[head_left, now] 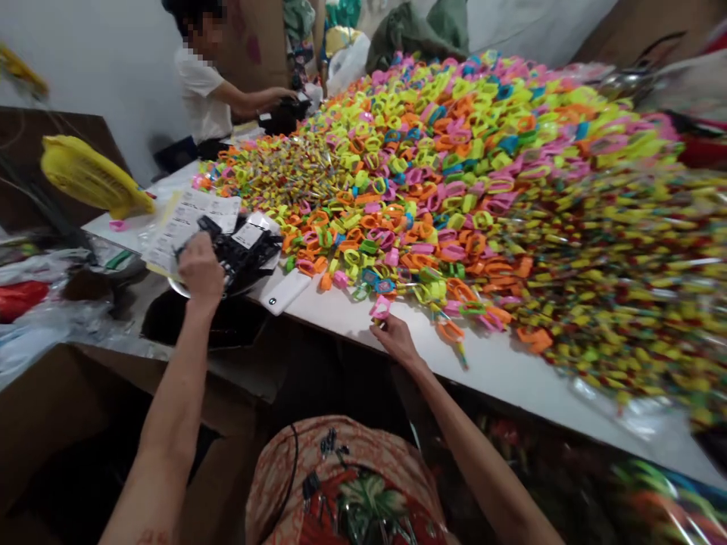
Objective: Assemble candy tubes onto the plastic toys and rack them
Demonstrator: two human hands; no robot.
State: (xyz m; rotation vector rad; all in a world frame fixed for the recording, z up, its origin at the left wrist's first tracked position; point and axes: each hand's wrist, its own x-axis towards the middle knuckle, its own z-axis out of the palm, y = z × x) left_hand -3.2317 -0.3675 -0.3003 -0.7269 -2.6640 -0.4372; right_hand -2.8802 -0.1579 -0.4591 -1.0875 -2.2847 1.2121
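My left hand (201, 271) is over a plate of black pieces (247, 253), its fingers curled in. A black piece (209, 225) shows just beyond the fingertips, but I cannot make out whether it is gripped. At the table's front edge, my right hand (397, 339) pinches a small pink plastic piece (379, 306) between thumb and fingers. Beyond that hand spreads a large heap of bright, band-like plastic pieces (409, 182) in pink, orange, yellow, green and blue. Sheets of printed labels (196, 219) lie behind my left hand, and a white label sits on the black pieces.
A white phone-like slab (285, 291) lies by the front edge of the white table (335, 322). Yellow pencil-like sticks (613, 295) are heaped at the right. A co-worker (207, 91) reaches over the far left end. A cardboard box (73, 424) stands below left.
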